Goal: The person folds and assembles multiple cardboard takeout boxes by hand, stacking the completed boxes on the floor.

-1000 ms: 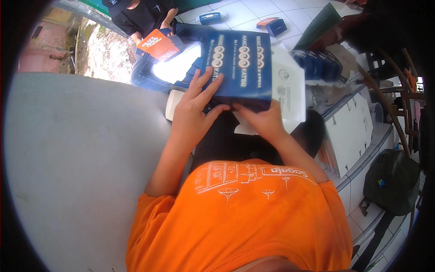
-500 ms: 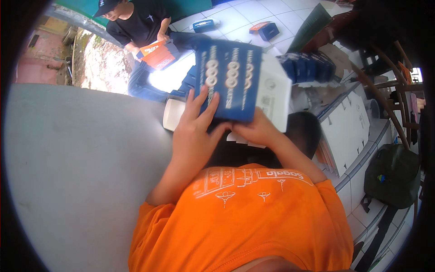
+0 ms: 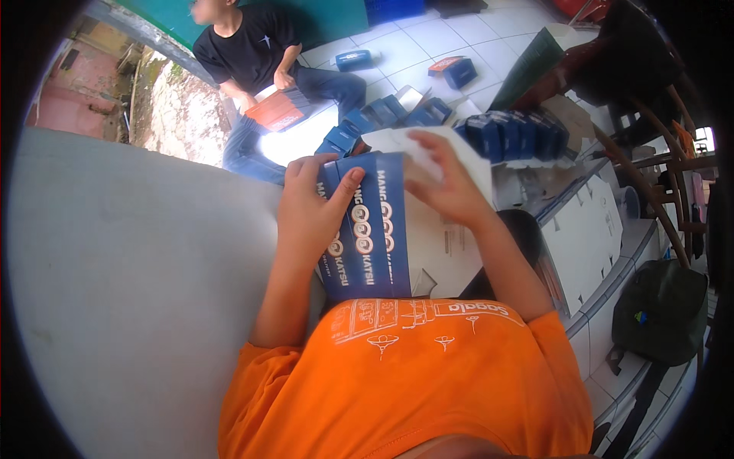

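A partly folded cardboard box [image 3: 368,268], blue with white lettering and round pictures, stands upright in front of my chest. Its white panel [image 3: 451,260] spreads out to the right. My left hand [image 3: 312,203] grips the blue part near its upper left, the thumb across the printed face; some of its fingers are hidden at the far edge. My right hand [image 3: 451,180] is raised over the white panel, fingers apart and slightly blurred, with nothing visible in it. Whether it touches the card I cannot tell.
Across from me sits a person [image 3: 256,53] with an orange-and-blue box [image 3: 277,111]. Blue boxes [image 3: 520,138] stand in a row at right, with several more [image 3: 371,115] ahead. White card sheets [image 3: 585,229] lie at right, near a dark backpack [image 3: 659,314]. A grey surface [image 3: 145,291] fills the left.
The blue box has come down and nearer my chest. My right hand has left its lower edge and risen, opening. The other person's box has lowered.
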Available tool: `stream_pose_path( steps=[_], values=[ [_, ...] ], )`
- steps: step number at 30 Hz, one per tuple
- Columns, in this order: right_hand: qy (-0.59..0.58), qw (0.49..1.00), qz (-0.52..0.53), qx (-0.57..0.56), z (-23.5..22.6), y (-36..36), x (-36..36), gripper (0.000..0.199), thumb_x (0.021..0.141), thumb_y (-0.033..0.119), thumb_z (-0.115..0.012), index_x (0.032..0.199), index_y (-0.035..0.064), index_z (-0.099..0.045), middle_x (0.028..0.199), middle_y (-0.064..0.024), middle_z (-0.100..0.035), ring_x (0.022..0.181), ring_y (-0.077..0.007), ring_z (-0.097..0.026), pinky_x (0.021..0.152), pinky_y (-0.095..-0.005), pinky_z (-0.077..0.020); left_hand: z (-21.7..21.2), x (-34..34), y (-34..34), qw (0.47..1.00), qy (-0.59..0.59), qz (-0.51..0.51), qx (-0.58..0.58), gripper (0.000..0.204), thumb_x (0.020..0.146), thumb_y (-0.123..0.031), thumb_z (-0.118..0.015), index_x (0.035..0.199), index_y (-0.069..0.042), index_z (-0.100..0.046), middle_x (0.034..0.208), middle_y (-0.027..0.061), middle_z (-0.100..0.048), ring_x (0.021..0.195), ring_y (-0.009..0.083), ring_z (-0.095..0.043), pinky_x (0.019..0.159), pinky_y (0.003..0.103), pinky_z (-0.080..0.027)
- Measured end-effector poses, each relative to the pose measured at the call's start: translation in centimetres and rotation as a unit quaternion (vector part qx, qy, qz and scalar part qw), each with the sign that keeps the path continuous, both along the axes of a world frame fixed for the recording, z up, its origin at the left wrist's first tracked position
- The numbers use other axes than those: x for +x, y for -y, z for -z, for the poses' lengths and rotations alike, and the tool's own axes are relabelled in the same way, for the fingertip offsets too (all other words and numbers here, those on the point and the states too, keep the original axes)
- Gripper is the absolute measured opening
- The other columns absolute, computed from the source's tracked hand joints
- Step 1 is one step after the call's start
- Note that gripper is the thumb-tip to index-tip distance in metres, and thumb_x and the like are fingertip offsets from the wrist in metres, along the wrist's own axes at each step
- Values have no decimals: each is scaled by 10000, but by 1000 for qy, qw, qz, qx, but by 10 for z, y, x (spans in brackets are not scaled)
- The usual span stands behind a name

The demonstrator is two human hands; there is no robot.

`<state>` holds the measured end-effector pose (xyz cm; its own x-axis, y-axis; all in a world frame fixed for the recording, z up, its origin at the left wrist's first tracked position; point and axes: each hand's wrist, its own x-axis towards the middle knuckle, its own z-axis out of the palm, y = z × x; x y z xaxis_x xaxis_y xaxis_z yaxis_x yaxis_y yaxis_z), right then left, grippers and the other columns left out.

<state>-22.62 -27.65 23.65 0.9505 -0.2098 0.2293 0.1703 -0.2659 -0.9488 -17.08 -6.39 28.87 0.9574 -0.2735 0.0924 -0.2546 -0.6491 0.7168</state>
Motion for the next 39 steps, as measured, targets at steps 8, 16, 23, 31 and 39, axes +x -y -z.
stream_pose_path(
  steps=[8,16,23,31,39],
  values=[
    [-52,977,-186,96,10,-10,36,232,866,-41,-566,1073,45,-628,1067,-56,-626,981,-159,-594,891,-279,-475,-11,2,5,995,27,93,28,469,815,-414,-726,1080,-36,-646,1033,140,-602,909,294,-623,782,375,-499],
    [-2,982,-175,63,24,-24,48,219,872,-20,-546,1074,54,-583,1086,-111,-610,1017,-230,-583,910,-335,-456,-19,1,14,989,48,130,56,496,756,-344,-774,1128,-47,-632,1056,135,-597,922,285,-625,795,377,-492],
    [65,994,-71,43,22,33,68,291,904,96,-614,1181,26,-557,1133,-77,-607,1055,-196,-593,933,-315,-472,-8,20,-23,999,-37,22,3,513,727,-294,-809,1115,-7,-633,1046,140,-589,978,265,-592,871,349,-463],
    [-266,886,332,-187,202,161,78,692,744,452,-756,1276,72,-530,1283,-203,-522,1194,-344,-500,994,-463,-397,-7,31,-61,997,-63,-32,-17,442,779,-216,-741,1130,13,-601,1045,127,-570,982,252,-558,908,344,-428],
    [-383,716,197,-549,214,151,111,876,655,653,-734,1384,225,-507,1569,-208,-182,1442,-447,-110,1139,-607,-120,-2,40,-66,997,-69,-32,-8,454,789,-252,-710,1141,8,-589,1051,121,-561,1001,249,-537,934,344,-401]
  ],
)
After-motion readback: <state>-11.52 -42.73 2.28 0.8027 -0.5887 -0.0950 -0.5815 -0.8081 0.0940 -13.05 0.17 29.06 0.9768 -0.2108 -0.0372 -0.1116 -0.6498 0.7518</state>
